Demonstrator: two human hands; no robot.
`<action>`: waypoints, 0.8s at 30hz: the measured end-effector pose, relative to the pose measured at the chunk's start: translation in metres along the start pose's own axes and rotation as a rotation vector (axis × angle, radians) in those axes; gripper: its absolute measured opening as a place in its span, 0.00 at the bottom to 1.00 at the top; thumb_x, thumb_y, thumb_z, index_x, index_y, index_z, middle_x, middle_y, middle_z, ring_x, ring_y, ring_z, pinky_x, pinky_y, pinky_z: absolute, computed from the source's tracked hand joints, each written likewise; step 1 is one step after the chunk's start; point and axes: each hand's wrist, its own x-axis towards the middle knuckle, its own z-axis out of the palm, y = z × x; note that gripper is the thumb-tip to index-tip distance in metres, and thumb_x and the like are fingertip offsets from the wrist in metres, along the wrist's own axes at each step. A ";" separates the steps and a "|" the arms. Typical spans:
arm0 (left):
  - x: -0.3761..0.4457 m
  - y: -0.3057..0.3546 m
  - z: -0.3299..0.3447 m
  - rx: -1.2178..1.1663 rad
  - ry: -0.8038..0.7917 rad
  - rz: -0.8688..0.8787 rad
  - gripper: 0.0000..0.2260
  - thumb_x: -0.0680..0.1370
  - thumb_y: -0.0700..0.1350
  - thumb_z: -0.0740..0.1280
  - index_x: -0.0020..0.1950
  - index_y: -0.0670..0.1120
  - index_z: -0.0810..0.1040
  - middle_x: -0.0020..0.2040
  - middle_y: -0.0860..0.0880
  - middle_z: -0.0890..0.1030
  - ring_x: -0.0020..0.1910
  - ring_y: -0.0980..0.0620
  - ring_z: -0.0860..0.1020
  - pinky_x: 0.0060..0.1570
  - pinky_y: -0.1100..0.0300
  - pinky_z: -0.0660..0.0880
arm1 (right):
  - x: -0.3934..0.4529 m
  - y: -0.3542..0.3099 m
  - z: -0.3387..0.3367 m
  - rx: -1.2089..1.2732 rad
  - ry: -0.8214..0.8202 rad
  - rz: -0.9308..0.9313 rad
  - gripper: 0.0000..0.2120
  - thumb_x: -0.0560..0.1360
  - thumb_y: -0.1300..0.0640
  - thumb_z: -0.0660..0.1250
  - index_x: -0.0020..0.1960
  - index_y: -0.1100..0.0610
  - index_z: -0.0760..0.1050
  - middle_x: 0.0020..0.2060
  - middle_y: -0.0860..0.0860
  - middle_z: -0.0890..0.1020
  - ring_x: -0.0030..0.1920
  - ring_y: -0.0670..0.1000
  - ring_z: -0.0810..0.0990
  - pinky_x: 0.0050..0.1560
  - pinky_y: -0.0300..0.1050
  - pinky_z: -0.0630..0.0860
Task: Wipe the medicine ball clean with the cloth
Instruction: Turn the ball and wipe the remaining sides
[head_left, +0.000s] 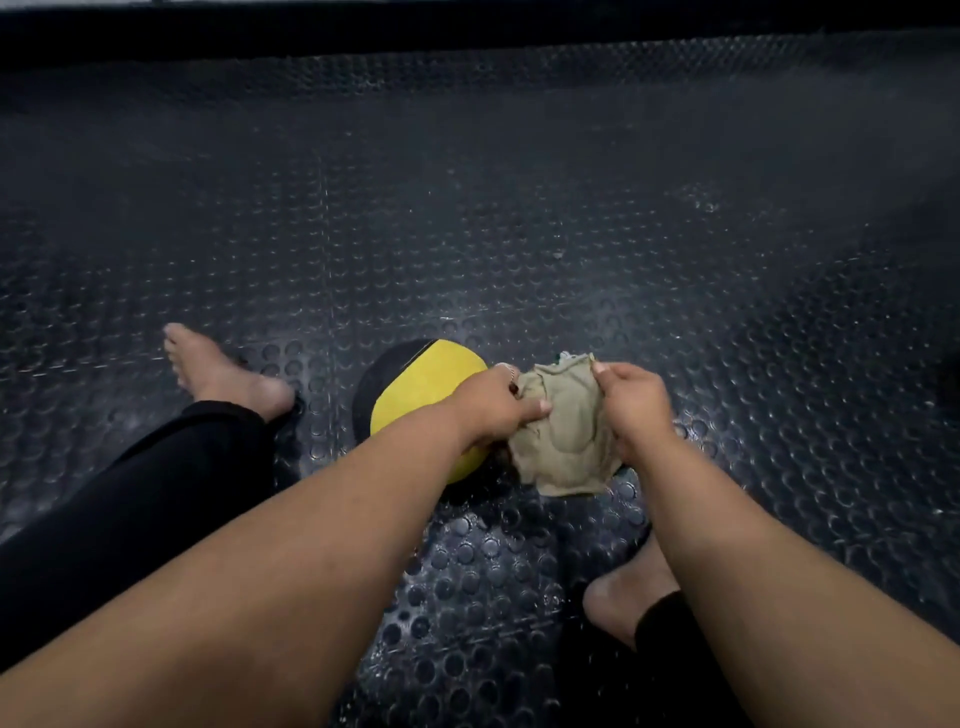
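Cloth (561, 441) was held by both hands: L hand (493, 410) pinched its left edge w/ thumb and curled fingers; R hand (636, 405) gripped its upper right edge, fingers folded round the fabric; cloth was stretched slack between the two, crumpled at centre, lower hem hanging just above the studded rubber floor (519, 234). Medicine ball (415, 395), yellow w/ black panels, was seen resting on the floor between the person's legs, directly behind and beneath the L forearm; cloth lay beside the ball's right flank, whether touching it could not be told. Step in hand was judged as prep: cloth being opened or refolded, wiping proper not yet under way; no contact of a flat cloth face w/ the ball was shown. Next move was judged to call for: cloth bunched into one palm; other hand freed to steady the ball, since it would roll on the floor; cloth pressed onto the yellow panel and drawn across.
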 end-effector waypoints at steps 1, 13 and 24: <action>0.002 -0.001 0.009 0.117 0.015 -0.015 0.18 0.77 0.50 0.70 0.61 0.40 0.73 0.57 0.43 0.79 0.57 0.43 0.77 0.49 0.59 0.71 | 0.003 0.009 0.000 -0.090 0.030 -0.016 0.08 0.77 0.58 0.64 0.47 0.59 0.82 0.47 0.58 0.83 0.49 0.56 0.80 0.52 0.48 0.76; 0.037 -0.009 0.043 0.322 0.074 -0.087 0.17 0.79 0.36 0.62 0.68 0.43 0.72 0.62 0.43 0.78 0.61 0.44 0.76 0.56 0.57 0.72 | 0.055 0.072 0.013 -0.495 -0.179 0.140 0.11 0.78 0.60 0.60 0.55 0.62 0.79 0.51 0.60 0.80 0.53 0.58 0.78 0.49 0.45 0.72; 0.027 0.001 0.039 0.302 0.083 0.000 0.18 0.76 0.40 0.69 0.65 0.42 0.72 0.61 0.43 0.78 0.62 0.44 0.75 0.55 0.58 0.70 | 0.037 0.027 -0.002 0.152 -0.627 0.151 0.09 0.77 0.66 0.60 0.41 0.61 0.76 0.30 0.55 0.81 0.32 0.52 0.80 0.34 0.43 0.79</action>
